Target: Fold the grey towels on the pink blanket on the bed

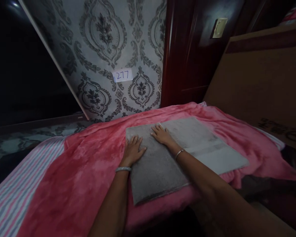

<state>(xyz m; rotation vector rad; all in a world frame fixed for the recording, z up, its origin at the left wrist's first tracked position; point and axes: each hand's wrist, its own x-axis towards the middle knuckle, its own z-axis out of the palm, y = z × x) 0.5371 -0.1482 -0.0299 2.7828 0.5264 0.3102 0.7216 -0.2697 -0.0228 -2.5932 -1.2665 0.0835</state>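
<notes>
A grey plush cloth (160, 168) lies flat on a pink blanket (88, 171). Its left part is darker; the right part (199, 138) is paler, and a seam or edge runs between them from near my right hand. My left hand (133, 151) rests palm down on the cloth's left edge, fingers spread. Farther back, close to the top edge, my right hand (161, 135) also lies flat with its fingers apart. Neither hand grips anything. Whether the cloth is one folded piece or two pieces, I cannot tell.
A striped sheet (27, 184) shows at the left under the blanket. A large dark screen (29, 65) stands at the left. Behind are patterned wallpaper with a paper label (122, 75) reading 277 and a dark red wooden panel (187, 49). A cardboard box (261, 79) is at the right.
</notes>
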